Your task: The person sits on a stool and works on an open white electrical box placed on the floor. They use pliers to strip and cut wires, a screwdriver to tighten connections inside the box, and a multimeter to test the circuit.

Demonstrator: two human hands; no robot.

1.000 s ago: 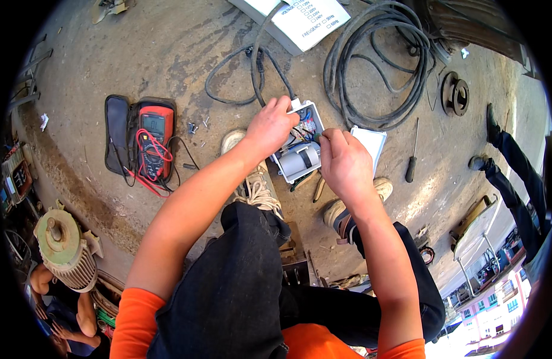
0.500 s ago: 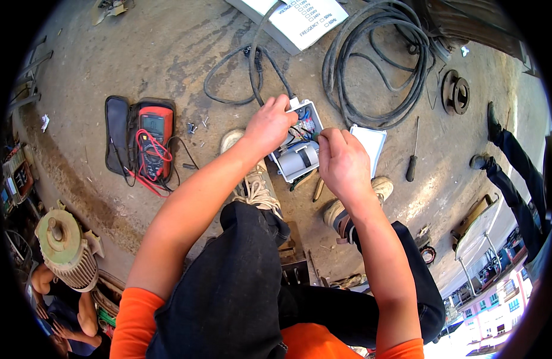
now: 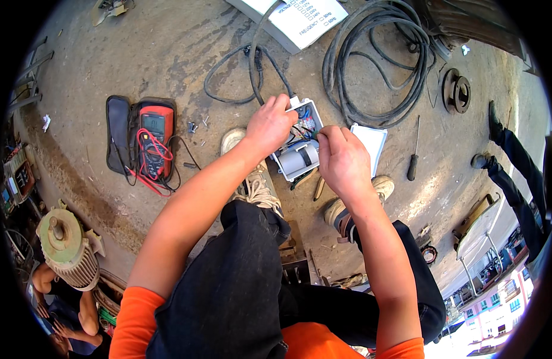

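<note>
Between my shoes stands an uncovered light-grey electrical box point(image 3: 283, 173) with wires inside. A grey cylindrical capacitor point(image 3: 295, 161) with a dark band fills its near end. My left hand point(image 3: 269, 124) is closed on the box's upper left edge, beside a black cable point(image 3: 281, 76) that enters through a white fitting. At the right wall my right hand point(image 3: 344, 157) pinches, thumb against fingers; what is between the fingertips is too small to make out, perhaps a wire. The loose white lid point(image 3: 371, 143) lies just right of that hand, partly hidden by it.
A red multimeter point(image 3: 154, 134) in its black case lies left, with screws point(image 3: 193, 127) beside it. Coiled black cable point(image 3: 336, 72) and a white carton point(image 3: 300, 27) are beyond. A screwdriver point(image 3: 413, 161) lies right; an electric motor point(image 3: 63, 245) stands at lower left. Other people are at both sides.
My right hand has shifted very slightly up at the box's right wall. Otherwise the hands, the box and the things around them look the same.
</note>
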